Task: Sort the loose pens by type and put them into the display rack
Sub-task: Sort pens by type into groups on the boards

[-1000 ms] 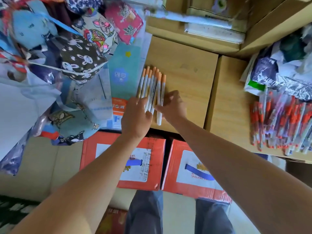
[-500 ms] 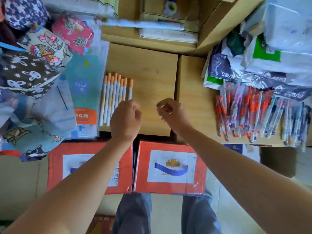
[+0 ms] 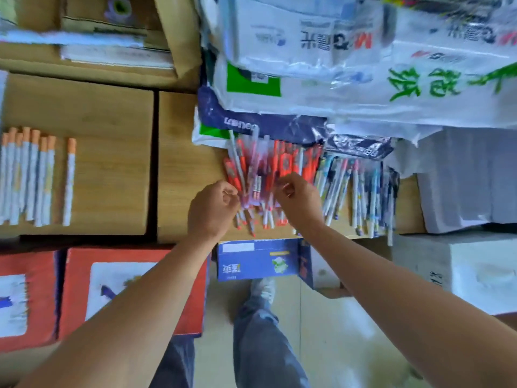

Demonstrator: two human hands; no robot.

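Fingers (image 3: 230,195) curl inward on both hands — blur hides whether either pinches a pen. At 9 o'clock, orange-capped pens (image 3: 28,175) lie in a row on a wooden top (image 3: 98,113), one set apart. The left hand (image 3: 211,212) meets the red pens (image 3: 282,161) at their 8 o'clock edge; the right hand (image 3: 299,201) is over their lower middle. Blue pens (image 3: 361,191) lie beside, toward 3 o'clock.
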